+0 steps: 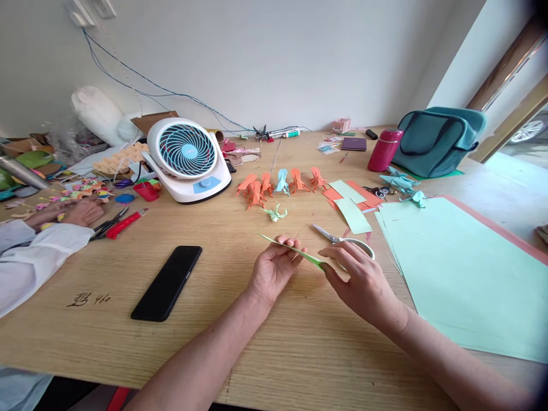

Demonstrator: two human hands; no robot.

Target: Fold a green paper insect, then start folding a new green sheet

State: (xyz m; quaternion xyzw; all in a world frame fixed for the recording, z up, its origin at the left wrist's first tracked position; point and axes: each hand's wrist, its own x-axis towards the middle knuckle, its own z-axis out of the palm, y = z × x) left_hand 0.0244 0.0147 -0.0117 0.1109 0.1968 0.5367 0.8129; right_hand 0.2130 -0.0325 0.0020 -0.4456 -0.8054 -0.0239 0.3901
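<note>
A narrow green piece of paper (314, 261), seen nearly edge-on, is held above the table between both hands. My left hand (276, 268) grips its left part from below, fingers bent behind it and its tip sticking out to the left. With thumb and fingers, my right hand (363, 279) pinches the right end. Just behind the right hand lie scissors (327, 233) with white handles, blades toward the left. A small folded green paper figure (274, 213) rests farther back. Behind it stand several orange paper figures (256, 195) and a blue one (282, 181).
Green sheets (475, 279) are stacked at right; smaller green strips (353, 214) lie nearby. A black phone (166, 282) is left of my arm. At back stand a fan (188, 157), a pink bottle (385, 149) and a teal bag (436, 145). Another person's hands (83, 211) are at far left.
</note>
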